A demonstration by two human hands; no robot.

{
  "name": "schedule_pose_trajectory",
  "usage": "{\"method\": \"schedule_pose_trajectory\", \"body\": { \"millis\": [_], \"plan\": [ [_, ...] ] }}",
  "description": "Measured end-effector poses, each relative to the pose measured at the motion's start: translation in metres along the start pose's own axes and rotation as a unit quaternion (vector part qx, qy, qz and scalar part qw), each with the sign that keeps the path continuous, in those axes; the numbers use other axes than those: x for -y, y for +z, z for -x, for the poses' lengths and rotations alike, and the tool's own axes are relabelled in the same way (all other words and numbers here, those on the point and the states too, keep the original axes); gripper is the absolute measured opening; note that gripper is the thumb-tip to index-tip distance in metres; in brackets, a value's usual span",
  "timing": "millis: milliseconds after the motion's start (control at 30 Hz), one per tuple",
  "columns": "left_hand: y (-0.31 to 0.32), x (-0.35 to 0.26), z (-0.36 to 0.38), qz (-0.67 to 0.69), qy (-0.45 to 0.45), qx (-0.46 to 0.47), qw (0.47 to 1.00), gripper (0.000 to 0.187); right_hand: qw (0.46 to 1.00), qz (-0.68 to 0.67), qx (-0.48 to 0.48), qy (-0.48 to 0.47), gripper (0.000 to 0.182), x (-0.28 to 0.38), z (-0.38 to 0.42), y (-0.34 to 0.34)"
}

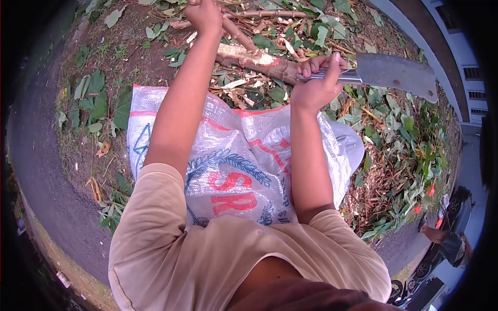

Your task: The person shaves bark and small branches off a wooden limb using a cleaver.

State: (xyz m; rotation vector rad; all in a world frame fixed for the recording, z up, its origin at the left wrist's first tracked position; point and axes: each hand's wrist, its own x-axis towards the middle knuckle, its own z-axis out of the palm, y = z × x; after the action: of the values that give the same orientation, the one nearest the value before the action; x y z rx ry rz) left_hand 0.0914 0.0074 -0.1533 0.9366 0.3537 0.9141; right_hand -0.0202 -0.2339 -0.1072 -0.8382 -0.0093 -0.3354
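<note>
At the top of the head view, my left hand (204, 19) is closed round a brown branch (239, 37). The branch slants down to a thicker log (277, 69), its lower end on or just over a pale, stripped patch of the wood. My right hand (316, 85) grips the metal handle of a machete (397, 75), with the broad blade pointing right. The fingers of this hand are close to the right end of the log. A white woven sack (223, 137) with red and blue print covers my lap.
Wood chips (239, 93) and cut leaves lie round the log. A larger leaf heap (399, 140) spreads on the right. Another thin branch (275, 14) lies at the back. A paved strip (41, 150) runs along the left; a building (469, 67) and parked vehicles (441, 243) stand at the right.
</note>
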Motion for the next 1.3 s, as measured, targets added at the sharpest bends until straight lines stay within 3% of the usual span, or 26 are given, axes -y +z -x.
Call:
{"method": "schedule_pose_trajectory", "body": {
  "millis": [67,100,133,167,200,367,500,567,600,633,767,833,900,1033,1167,1233,1300],
  "plan": [
    [0.002,-0.001,0.001,-0.004,-0.006,0.007,1.000,0.040,0.999,0.000,-0.033,0.008,0.022,-0.046,0.021,-0.014],
    [0.004,-0.003,0.003,-0.002,-0.007,0.014,1.000,0.040,0.990,0.025,-0.037,0.131,0.023,-0.075,0.040,-0.030],
    [0.005,-0.006,0.006,0.011,-0.020,0.036,0.999,0.039,0.943,0.082,-0.026,0.322,0.024,-0.095,0.059,-0.043],
    [0.006,-0.008,0.006,0.023,-0.034,0.059,0.997,0.038,0.846,0.114,-0.014,0.521,0.025,-0.109,0.062,-0.051],
    [0.001,-0.004,-0.003,0.044,-0.028,0.074,0.996,0.037,0.823,0.079,-0.008,0.563,0.024,-0.113,0.069,-0.053],
    [-0.002,-0.009,-0.001,0.031,-0.033,0.075,0.996,0.034,0.849,-0.020,-0.047,0.526,0.023,-0.092,0.048,-0.043],
    [0.000,-0.007,-0.007,-0.072,-0.058,0.122,0.988,0.030,0.894,-0.063,-0.045,0.441,0.026,-0.050,0.019,-0.042],
    [0.011,-0.007,0.009,-0.025,-0.031,0.092,0.995,0.028,0.945,-0.035,-0.018,0.324,0.028,-0.018,0.007,-0.030],
    [0.019,0.000,0.012,-0.078,0.022,0.032,0.996,0.040,0.968,-0.021,-0.014,0.249,0.029,-0.004,0.002,-0.021],
    [0.019,-0.001,0.018,-0.115,0.036,0.031,0.992,0.041,0.985,-0.008,-0.009,0.170,0.031,0.003,-0.002,-0.015],
    [0.025,-0.012,0.029,-0.112,0.027,0.027,0.993,0.042,0.997,0.002,-0.079,0.001,0.026,-0.051,0.014,-0.012],
    [0.028,-0.013,0.028,-0.114,0.028,0.028,0.993,0.041,0.958,0.086,-0.021,0.273,0.021,-0.106,0.055,-0.046],
    [0.021,-0.009,0.024,-0.070,0.069,0.046,0.994,0.029,0.820,0.060,0.018,0.570,0.019,-0.129,0.068,-0.059],
    [0.015,-0.009,0.021,0.000,0.045,0.048,0.998,0.031,0.851,0.052,-0.014,0.523,0.018,-0.110,0.072,-0.037],
    [0.011,-0.016,0.009,0.021,-0.005,0.071,0.997,0.033,0.840,-0.031,-0.049,0.539,0.020,-0.083,0.038,-0.045],
    [0.010,-0.013,0.004,0.031,-0.046,0.093,0.994,0.035,0.887,-0.051,-0.013,0.459,0.023,-0.044,0.025,-0.030],
    [0.005,-0.005,0.005,0.037,-0.093,0.112,0.989,0.037,0.946,0.020,0.025,0.322,0.023,-0.005,0.018,-0.006]
  ]
}}
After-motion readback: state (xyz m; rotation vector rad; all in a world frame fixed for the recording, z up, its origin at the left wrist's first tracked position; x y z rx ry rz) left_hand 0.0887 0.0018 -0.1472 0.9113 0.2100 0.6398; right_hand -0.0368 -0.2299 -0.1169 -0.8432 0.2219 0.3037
